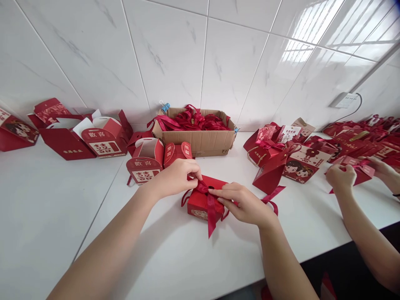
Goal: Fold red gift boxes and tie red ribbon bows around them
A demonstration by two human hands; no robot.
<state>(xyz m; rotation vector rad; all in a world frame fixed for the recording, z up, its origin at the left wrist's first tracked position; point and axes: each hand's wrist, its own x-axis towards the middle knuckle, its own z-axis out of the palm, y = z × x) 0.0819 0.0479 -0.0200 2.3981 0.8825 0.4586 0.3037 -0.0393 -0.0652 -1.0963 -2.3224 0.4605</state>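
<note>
A small red gift box (195,211) with a pale printed front sits on the white table before me, dark red cord handles at its sides. A wine-red satin ribbon (211,214) is looped and gathered on top, one pointed tail hanging down the front. My left hand (178,178) is closed, thumb and index finger pinching the ribbon at the left of the knot. From the right, my right hand (242,202) presses its fingertips on the ribbon at the knot. Another ribbon end shows beyond this hand; its palm side is hidden.
Behind stands a cardboard box (200,141) of red ribbons against the tiled wall. Open red gift boxes (145,162) stand at left. Finished-looking boxes (304,164) are on the right, near a co-worker's hands (342,177) on a ribboned box. The table's front edge runs lower right.
</note>
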